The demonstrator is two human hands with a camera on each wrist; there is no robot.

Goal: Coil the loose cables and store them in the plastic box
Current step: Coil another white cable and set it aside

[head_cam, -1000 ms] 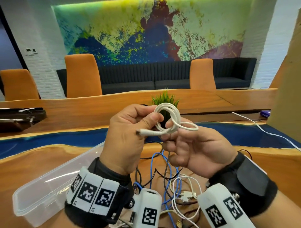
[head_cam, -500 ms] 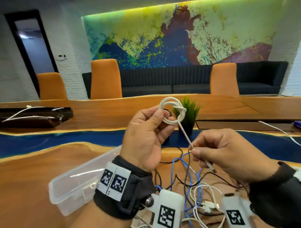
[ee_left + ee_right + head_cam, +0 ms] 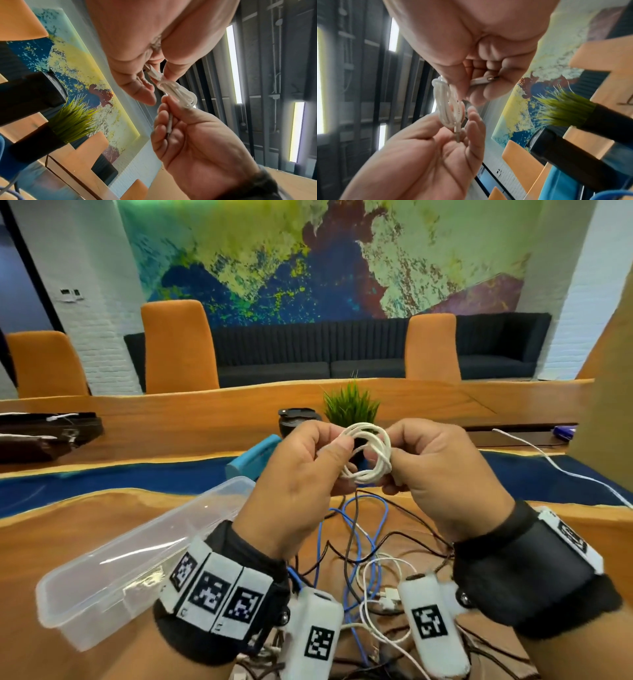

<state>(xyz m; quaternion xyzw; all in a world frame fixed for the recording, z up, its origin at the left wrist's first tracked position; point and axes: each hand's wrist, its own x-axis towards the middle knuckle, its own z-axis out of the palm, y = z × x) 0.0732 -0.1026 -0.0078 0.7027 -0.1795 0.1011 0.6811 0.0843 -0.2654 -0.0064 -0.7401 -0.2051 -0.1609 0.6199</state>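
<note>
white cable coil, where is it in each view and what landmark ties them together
Head: white cable coil at centre, pinched between both hands.
Left wrist: right of centre, between the fingertips.
Right wrist: left of centre.
Shared landmark: the green potted plant.

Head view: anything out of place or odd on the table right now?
Only the expected mess: loose blue, black and white cables lie tangled on the table, uncoiled. The plastic box looks empty. Both hands hold the white coil.
</note>
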